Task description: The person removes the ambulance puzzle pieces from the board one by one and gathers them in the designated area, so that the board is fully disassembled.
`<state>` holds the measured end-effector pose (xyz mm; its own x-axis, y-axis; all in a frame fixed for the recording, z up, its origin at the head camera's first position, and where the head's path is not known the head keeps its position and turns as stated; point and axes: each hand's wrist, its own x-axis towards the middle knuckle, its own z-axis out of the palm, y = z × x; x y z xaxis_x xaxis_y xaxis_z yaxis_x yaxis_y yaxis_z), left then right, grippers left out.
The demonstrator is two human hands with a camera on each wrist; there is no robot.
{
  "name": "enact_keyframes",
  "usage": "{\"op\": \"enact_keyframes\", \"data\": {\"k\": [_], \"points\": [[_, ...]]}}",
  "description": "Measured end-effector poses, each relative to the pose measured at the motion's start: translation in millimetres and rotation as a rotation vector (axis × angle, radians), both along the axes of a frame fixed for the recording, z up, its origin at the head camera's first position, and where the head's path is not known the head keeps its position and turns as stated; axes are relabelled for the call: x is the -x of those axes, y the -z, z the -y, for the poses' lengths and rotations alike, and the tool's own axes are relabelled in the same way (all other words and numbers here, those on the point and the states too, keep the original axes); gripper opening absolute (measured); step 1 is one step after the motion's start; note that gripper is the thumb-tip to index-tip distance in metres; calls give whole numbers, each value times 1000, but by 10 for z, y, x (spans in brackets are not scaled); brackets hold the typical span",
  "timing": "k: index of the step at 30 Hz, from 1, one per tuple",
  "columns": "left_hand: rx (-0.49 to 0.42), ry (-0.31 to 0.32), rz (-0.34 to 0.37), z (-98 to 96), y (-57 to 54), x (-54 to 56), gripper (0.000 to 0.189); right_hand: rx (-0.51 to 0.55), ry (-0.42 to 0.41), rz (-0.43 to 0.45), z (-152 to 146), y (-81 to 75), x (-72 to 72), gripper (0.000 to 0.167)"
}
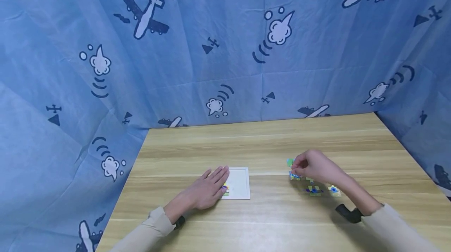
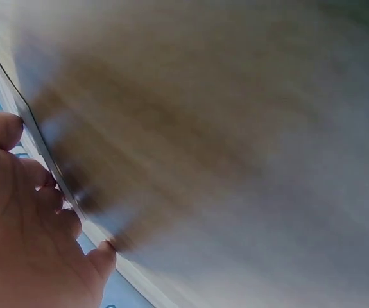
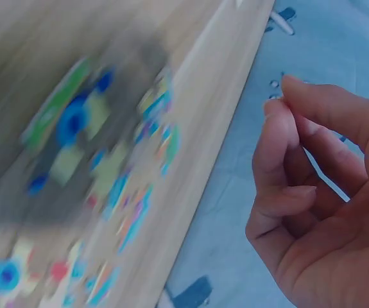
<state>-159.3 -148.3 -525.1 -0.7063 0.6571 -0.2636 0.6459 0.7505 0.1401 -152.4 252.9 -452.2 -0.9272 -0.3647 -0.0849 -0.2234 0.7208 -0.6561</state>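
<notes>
My left hand (image 1: 208, 191) lies with its fingers extended over the left part of a white framed tray (image 1: 240, 183). In the left wrist view, its fingertips touch the tray's thin edge. A colourful jigsaw piece (image 1: 226, 193) in the tray shows partly beside the fingers. On the right, my right hand (image 1: 318, 168) is over a group of loose jigsaw pieces (image 1: 314, 191). Its thumb and index fingertips meet, the other fingers are curled, and the right wrist view shows nothing between them. The jigsaw pieces (image 3: 75, 122) there look blurred, with blue, green and yellow print.
The wooden table (image 1: 267, 220) bears the tray and pieces. Another piece (image 1: 333, 190) lies near the right forearm. A blue curtain (image 1: 239, 48) printed with planes hangs behind and at both sides. Dark wrist straps (image 1: 348, 213) show below the forearms.
</notes>
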Motion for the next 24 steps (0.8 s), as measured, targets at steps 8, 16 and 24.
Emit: {"op": "enact_keyframes", "data": {"k": [8, 16, 24], "points": [[-44, -13, 20, 8, -18, 23, 66, 40, -38, -63, 407, -35, 137, 6], [-94, -40, 18, 101, -72, 80, 87, 105, -118, -60, 819, 71, 223, 7], [-51, -16, 4, 182, -58, 124, 99, 146, -204, -39, 1260, 247, 228, 10]]}}
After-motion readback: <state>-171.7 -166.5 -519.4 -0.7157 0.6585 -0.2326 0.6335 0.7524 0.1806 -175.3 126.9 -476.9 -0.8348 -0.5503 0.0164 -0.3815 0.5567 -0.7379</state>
